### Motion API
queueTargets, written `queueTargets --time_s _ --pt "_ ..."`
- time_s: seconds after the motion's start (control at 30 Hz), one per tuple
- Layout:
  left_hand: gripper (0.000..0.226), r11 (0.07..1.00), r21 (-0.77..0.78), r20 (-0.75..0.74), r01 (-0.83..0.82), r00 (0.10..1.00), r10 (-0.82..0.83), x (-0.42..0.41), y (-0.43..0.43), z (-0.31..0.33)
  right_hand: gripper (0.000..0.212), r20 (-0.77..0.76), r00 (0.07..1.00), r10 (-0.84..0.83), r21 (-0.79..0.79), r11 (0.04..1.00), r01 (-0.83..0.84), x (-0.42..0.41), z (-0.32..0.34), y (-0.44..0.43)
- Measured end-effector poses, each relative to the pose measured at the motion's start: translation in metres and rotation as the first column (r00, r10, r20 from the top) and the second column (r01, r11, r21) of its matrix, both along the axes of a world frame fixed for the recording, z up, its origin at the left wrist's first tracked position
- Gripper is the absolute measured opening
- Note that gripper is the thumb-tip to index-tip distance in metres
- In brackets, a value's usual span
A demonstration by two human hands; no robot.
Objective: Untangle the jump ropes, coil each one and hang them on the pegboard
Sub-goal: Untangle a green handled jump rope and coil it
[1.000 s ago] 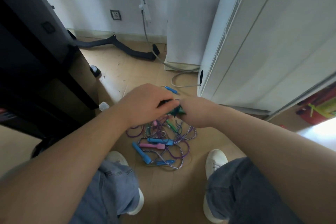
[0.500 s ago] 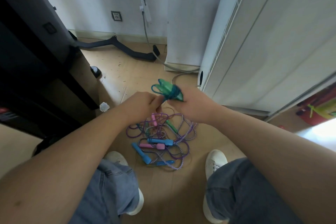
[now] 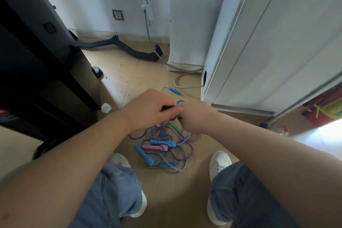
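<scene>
A tangled pile of jump ropes (image 3: 162, 146) lies on the wooden floor between my feet, with blue (image 3: 143, 154) and pink (image 3: 154, 147) handles and purple-white braided cord. My left hand (image 3: 148, 111) and my right hand (image 3: 192, 116) meet just above the pile. Both curl their fingers round a small bundle of rope; a loop of braided purple-white cord (image 3: 180, 102) sticks up between them, and a green handle (image 3: 174, 127) hangs below my right hand. The bundle itself is mostly hidden by my fingers. A separate blue handle (image 3: 174, 91) lies farther away on the floor.
A black cabinet (image 3: 37, 61) stands at the left. White cupboard doors (image 3: 277, 42) fill the right. A grey cable (image 3: 185, 69) and a dark curved bar (image 3: 118, 42) lie near the far wall. My white shoes (image 3: 219, 161) flank the pile.
The hands came down from where they held the green coil up; the green coil is now hidden in my grip and a braided purple-white loop shows between the hands.
</scene>
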State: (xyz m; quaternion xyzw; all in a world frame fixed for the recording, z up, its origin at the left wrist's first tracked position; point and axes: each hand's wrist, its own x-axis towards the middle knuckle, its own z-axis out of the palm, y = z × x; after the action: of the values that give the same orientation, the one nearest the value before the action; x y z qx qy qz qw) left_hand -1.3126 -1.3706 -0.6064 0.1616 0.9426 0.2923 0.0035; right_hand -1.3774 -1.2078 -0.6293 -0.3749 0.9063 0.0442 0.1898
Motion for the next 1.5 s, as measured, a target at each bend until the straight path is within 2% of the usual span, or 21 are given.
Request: queueTargets --time_s 0.1,0.17,0.27,0.37,0.43,0.5,0.63,0.7,0.77,0.8,0.83,0.9,0.97,1.1,1.17,1.27,1.37,1.43,1.5 --pt "0.048 0.996 -0.038 -0.038 -0.076 0.997 0.074 -0.005 -0.010 0.001 0.028 0.054 0.987 0.153 -0.006 0.988 -0.153 0.009 0.004 -0.003" --pt "0.046 0.992 -0.015 0.012 -0.122 0.992 0.123 -0.005 -0.016 0.001 0.024 0.080 0.971 0.224 -0.014 0.975 -0.223 0.012 0.011 -0.002" --pt "0.051 0.972 0.074 0.147 -0.222 0.967 0.210 -0.005 -0.021 -0.002 0.019 0.149 0.960 0.238 -0.156 0.964 -0.214 0.011 0.023 -0.001" --pt "0.069 0.930 0.095 0.253 -0.356 0.912 0.323 -0.011 -0.022 -0.007 0.020 0.204 0.964 0.172 -0.307 0.946 -0.104 0.008 0.032 0.002" --pt "0.056 0.912 0.015 0.294 -0.410 0.874 0.388 -0.014 -0.023 -0.013 0.023 0.204 0.975 0.088 -0.356 0.934 -0.010 0.006 0.038 0.004" --pt "0.042 0.911 -0.096 0.245 -0.400 0.878 0.412 -0.012 -0.020 -0.016 0.020 0.217 0.976 -0.012 -0.423 0.900 0.105 0.001 0.042 0.006" --pt "0.060 0.952 -0.033 0.199 -0.304 0.932 0.304 -0.002 -0.004 -0.013 0.026 0.272 0.940 -0.203 -0.469 0.826 0.314 -0.006 0.041 0.005" --pt "0.059 0.971 -0.030 0.214 -0.235 0.948 0.236 0.001 0.004 -0.010 0.025 0.366 0.878 -0.309 -0.491 0.737 0.464 -0.010 0.038 0.006" --pt "0.053 0.991 -0.076 0.154 -0.112 0.980 0.123 0.004 0.007 -0.007 0.021 0.427 0.822 -0.376 -0.482 0.675 0.559 -0.016 0.031 0.009" --pt "0.050 0.994 -0.098 0.114 -0.053 0.991 0.064 0.004 0.007 -0.006 0.018 0.408 0.826 -0.388 -0.445 0.706 0.551 -0.018 0.028 0.011" --pt "0.047 0.994 -0.110 0.089 0.001 0.996 0.009 0.004 0.008 -0.005 0.016 0.351 0.858 -0.375 -0.383 0.778 0.497 -0.019 0.024 0.011" --pt "0.044 0.986 -0.141 0.064 0.091 0.995 -0.082 0.004 0.011 -0.001 0.019 0.186 0.944 -0.274 -0.219 0.925 0.312 -0.016 0.017 0.007" --pt "0.043 0.978 -0.162 0.029 0.133 0.991 -0.130 0.004 0.013 0.004 0.024 0.102 0.986 -0.129 -0.110 0.984 0.140 -0.009 0.012 0.000" --pt "0.050 0.981 -0.190 -0.112 0.040 0.992 -0.062 0.000 0.000 0.015 0.012 0.056 0.996 0.066 -0.118 0.991 -0.059 0.002 0.008 -0.005" --pt "0.054 0.970 -0.239 -0.102 -0.043 0.995 0.019 -0.004 -0.011 0.019 0.010 0.069 0.992 0.103 -0.089 0.991 -0.096 0.004 0.012 -0.003" --pt "0.064 0.944 -0.226 -0.049 -0.239 0.971 0.234 -0.007 -0.020 0.016 0.028 0.044 0.973 0.227 -0.021 0.974 -0.226 0.012 0.020 -0.003" --pt "0.072 0.889 -0.254 0.132 -0.381 0.897 0.422 -0.011 -0.027 0.003 0.033 0.137 0.971 0.197 -0.193 0.967 -0.168 0.018 0.029 -0.004" --pt "0.061 0.871 -0.307 0.280 -0.383 0.839 0.467 -0.012 -0.030 -0.008 0.027 0.183 0.975 0.121 -0.311 0.949 -0.060 0.014 0.038 -0.005" --pt "0.041 0.875 -0.303 0.322 -0.377 0.824 0.467 -0.013 -0.029 -0.015 0.023 0.248 0.969 0.013 -0.393 0.915 0.089 0.006 0.044 -0.004"
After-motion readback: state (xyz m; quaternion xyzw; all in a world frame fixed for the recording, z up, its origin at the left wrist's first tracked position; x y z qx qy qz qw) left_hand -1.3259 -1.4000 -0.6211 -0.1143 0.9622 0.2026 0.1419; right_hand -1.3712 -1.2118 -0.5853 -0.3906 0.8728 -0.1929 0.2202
